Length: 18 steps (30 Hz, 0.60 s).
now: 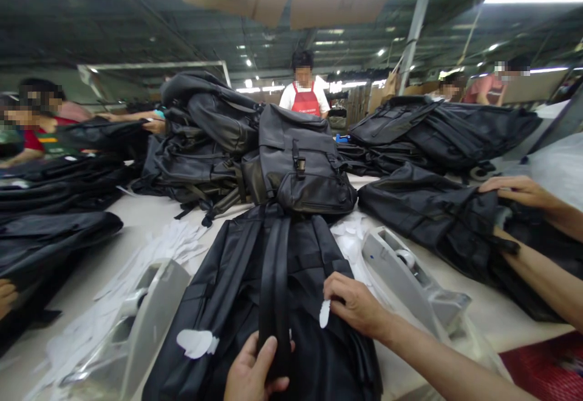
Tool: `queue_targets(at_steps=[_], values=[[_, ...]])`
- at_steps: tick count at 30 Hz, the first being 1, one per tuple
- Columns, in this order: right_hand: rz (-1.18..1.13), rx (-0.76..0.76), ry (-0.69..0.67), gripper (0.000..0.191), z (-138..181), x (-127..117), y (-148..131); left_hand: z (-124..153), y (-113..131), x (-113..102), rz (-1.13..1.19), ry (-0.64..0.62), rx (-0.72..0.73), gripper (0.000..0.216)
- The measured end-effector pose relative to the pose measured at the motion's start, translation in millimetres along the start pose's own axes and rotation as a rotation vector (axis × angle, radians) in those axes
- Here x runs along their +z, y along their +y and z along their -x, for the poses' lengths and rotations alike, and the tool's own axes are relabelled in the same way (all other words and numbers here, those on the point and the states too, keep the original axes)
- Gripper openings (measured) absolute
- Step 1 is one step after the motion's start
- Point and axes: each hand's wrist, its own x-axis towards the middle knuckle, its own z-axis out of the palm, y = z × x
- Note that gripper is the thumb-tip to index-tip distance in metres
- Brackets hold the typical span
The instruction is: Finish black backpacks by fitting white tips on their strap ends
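Note:
A black backpack lies in front of me on the white table, its straps facing up. My left hand is closed on a wide black strap that runs down the middle of the backpack, thumb on top. My right hand rests over the right side of the backpack with its fingers bent together. A small white paper piece hangs at those fingertips. Another white paper piece lies on the backpack's lower left.
Tape dispensers, one grey on the left and one on the right, flank the backpack. White paper scraps spread over the table. An upright backpack and bag piles stand behind. A co-worker's hands handle a bag at right; others work around.

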Motion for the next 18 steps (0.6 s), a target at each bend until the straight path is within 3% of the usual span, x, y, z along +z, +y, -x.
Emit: queue_targets(at_steps=[5, 18], values=[[-0.045, -0.059, 0.058, 0.017, 2.8, 3.1, 5.0, 0.5, 2.4, 2.3, -0.037, 0.008, -0.013, 0.051], [0.016, -0.023, 0.004, 0.008, 2.0, 0.5, 1.2, 0.8, -1.2, 5.6, -0.080, 0.048, 0.045, 0.046]])
